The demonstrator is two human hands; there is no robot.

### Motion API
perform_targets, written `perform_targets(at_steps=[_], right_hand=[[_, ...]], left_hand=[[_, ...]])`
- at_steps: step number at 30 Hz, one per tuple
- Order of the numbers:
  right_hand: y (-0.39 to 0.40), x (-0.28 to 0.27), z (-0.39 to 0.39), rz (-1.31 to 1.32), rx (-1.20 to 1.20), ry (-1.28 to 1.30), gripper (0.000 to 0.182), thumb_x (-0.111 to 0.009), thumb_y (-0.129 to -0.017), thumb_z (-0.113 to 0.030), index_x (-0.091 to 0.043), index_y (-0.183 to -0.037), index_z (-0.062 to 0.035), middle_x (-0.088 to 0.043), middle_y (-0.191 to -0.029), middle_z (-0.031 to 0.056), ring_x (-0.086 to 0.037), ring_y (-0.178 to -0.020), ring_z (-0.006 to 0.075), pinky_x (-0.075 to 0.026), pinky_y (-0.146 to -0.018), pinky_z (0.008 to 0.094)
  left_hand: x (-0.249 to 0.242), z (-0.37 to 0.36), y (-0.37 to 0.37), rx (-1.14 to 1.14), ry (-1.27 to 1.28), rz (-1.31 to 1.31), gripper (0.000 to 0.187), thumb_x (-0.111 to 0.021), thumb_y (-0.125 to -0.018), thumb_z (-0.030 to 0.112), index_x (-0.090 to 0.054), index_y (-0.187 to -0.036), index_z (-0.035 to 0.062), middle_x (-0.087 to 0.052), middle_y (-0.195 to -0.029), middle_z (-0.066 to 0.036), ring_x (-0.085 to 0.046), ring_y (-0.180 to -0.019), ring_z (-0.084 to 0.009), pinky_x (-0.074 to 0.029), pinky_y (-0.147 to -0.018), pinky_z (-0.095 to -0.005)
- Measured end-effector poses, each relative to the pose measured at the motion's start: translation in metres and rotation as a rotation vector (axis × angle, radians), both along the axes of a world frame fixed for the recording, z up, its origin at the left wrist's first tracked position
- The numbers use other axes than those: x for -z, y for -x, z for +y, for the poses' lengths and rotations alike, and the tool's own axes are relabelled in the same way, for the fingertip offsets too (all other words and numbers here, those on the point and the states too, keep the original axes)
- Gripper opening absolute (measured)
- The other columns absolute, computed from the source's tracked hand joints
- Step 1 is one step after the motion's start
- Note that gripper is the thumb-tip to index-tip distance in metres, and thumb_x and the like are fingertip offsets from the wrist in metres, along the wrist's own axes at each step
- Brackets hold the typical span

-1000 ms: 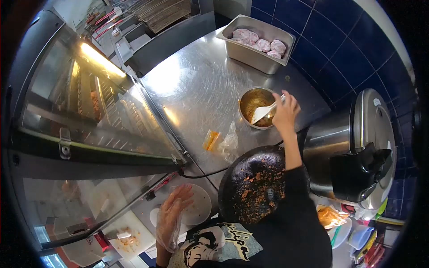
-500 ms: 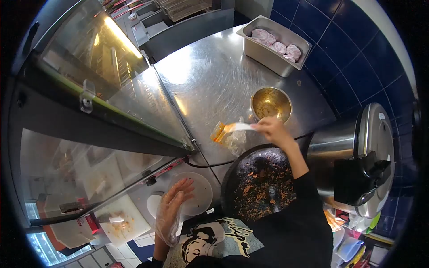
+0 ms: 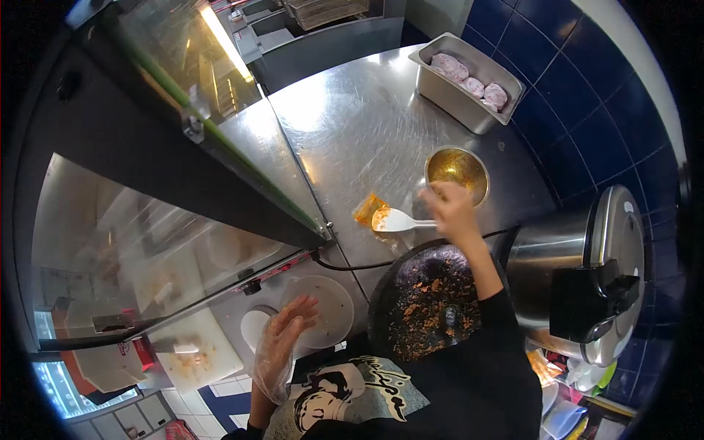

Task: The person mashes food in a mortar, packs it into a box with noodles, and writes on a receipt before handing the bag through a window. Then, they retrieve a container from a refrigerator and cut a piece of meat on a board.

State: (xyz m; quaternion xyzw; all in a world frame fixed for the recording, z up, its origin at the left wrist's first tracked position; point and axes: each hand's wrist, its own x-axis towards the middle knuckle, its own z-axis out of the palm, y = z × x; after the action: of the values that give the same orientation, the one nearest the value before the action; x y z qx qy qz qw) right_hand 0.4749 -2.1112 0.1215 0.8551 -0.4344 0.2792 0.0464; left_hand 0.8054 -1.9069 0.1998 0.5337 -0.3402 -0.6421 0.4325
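My right hand (image 3: 451, 210) grips the handle of a white spatula (image 3: 396, 219), whose blade points left over a plastic wrapper with orange residue (image 3: 369, 209) on the steel counter. Just beyond the hand stands a round metal bowl (image 3: 458, 169) smeared with orange sauce. Below the hand lies a black round griddle (image 3: 429, 301) strewn with orange crumbs. My left hand (image 3: 282, 345), in a clear plastic glove, hovers with fingers spread at the edge of a white plate (image 3: 323, 323) lower down.
A steel pan of wrapped pink portions (image 3: 469, 81) sits at the far counter edge by the blue tiled wall. A large steel cooker with black latch (image 3: 587, 271) stands on the right. A glass display case (image 3: 161, 183) fills the left. A black cable (image 3: 345, 265) crosses the counter.
My right hand carried the spatula out of the metal bowl and leftward, down over the orange wrapper. The gloved left hand stayed by the white plate.
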Motion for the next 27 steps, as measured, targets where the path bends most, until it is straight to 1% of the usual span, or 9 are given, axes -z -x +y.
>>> perform_targets(at_steps=[2,4,6,7,9,13,16,22,27], right_hand=[[0.022,-0.013,0.002,-0.168,0.478,-0.037,0.020,-0.057,-0.079,-0.015,-0.062,-0.094,-0.0020,-0.057,-0.098,0.0158,-0.053,-0.092,0.0320,-0.042,-0.079,0.0394],[0.068,0.023,-0.012,-0.328,0.904,-0.113,0.026,-0.053,-0.085,-0.021,-0.060,-0.091,0.0037,-0.058,-0.096,0.0210,-0.055,-0.094,0.0363,-0.042,-0.080,0.0414],[0.120,0.060,-0.030,-0.375,0.966,-0.885,0.034,-0.044,-0.092,-0.027,-0.052,-0.096,0.0055,-0.058,-0.092,0.0217,-0.063,-0.076,0.0287,-0.051,-0.060,0.0394],[0.148,0.109,-0.040,-0.596,0.784,-0.952,0.036,-0.044,-0.093,-0.030,-0.050,-0.099,0.0047,-0.059,-0.092,0.0207,-0.064,-0.067,0.0299,-0.055,-0.054,0.0399],[0.113,0.071,-0.028,-1.236,0.696,-1.182,0.033,-0.048,-0.091,-0.026,-0.050,-0.104,0.0036,-0.060,-0.094,0.0182,-0.063,-0.075,0.0335,-0.056,-0.062,0.0452],[0.117,0.081,-0.038,-1.257,0.601,-0.995,0.030,-0.053,-0.089,-0.019,-0.050,-0.106,0.0047,-0.056,-0.104,0.0163,-0.060,-0.092,0.0283,-0.057,-0.067,0.0401],[0.117,0.059,-0.015,-1.284,0.494,-0.870,0.027,-0.056,-0.088,-0.021,-0.053,-0.106,-0.0004,-0.057,-0.104,0.0129,-0.060,-0.088,0.0228,-0.057,-0.067,0.0356],[0.064,-0.044,0.146,-1.265,0.456,-0.901,0.030,-0.055,-0.090,-0.025,-0.052,-0.110,-0.0032,-0.058,-0.102,0.0058,-0.058,-0.085,0.0120,-0.052,-0.061,0.0244],[0.051,-0.009,0.279,-1.253,0.480,-1.108,0.037,-0.056,-0.088,-0.030,-0.050,-0.108,0.0005,-0.060,-0.093,0.0090,-0.061,-0.066,0.0147,-0.055,-0.051,0.0244]], left_hand=[[-0.001,0.004,-0.005,-0.009,0.019,-0.017,0.047,-0.050,-0.091,0.026,-0.040,-0.130,0.0006,-0.049,-0.126,-0.017,-0.049,-0.113,-0.0267,-0.039,-0.095,-0.0374],[-0.004,0.009,-0.010,-0.031,0.020,-0.034,0.050,-0.052,-0.090,0.028,-0.040,-0.130,0.0009,-0.048,-0.126,-0.018,-0.049,-0.113,-0.0268,-0.039,-0.095,-0.0376],[-0.005,0.014,-0.019,-0.067,0.029,-0.059,0.052,-0.053,-0.089,0.031,-0.040,-0.130,0.0012,-0.048,-0.125,-0.018,-0.050,-0.113,-0.0269,-0.039,-0.095,-0.0377],[-0.005,0.018,-0.025,-0.103,0.035,-0.052,0.056,-0.054,-0.088,0.034,-0.040,-0.130,-0.0010,-0.048,-0.125,-0.020,-0.050,-0.112,-0.0272,-0.039,-0.094,-0.0381],[-0.005,0.028,-0.033,-0.169,0.042,-0.048,0.060,-0.055,-0.087,0.036,-0.039,-0.129,-0.0032,-0.048,-0.124,-0.021,-0.050,-0.111,-0.0274,-0.040,-0.094,-0.0385],[-0.013,0.049,-0.051,-0.314,0.050,0.039,0.063,-0.057,-0.086,0.037,-0.038,-0.128,-0.0062,-0.047,-0.124,-0.022,-0.050,-0.111,-0.0289,-0.040,-0.094,-0.0385],[-0.017,0.070,-0.068,-0.282,0.108,0.080,0.065,-0.058,-0.085,0.040,-0.039,-0.127,-0.0055,-0.049,-0.122,-0.022,-0.051,-0.110,-0.0290,-0.042,-0.093,-0.0391],[-0.014,0.130,-0.161,-0.664,0.355,0.207,0.058,-0.056,-0.085,0.042,-0.043,-0.127,0.0038,-0.055,-0.116,-0.014,-0.055,-0.103,-0.0250,-0.043,-0.091,-0.0412],[-0.022,0.188,-0.265,-1.064,0.429,0.391,0.043,-0.054,-0.089,0.032,-0.047,-0.122,0.0056,-0.058,-0.111,-0.008,-0.054,-0.099,-0.0199,-0.041,-0.091,-0.0365]])
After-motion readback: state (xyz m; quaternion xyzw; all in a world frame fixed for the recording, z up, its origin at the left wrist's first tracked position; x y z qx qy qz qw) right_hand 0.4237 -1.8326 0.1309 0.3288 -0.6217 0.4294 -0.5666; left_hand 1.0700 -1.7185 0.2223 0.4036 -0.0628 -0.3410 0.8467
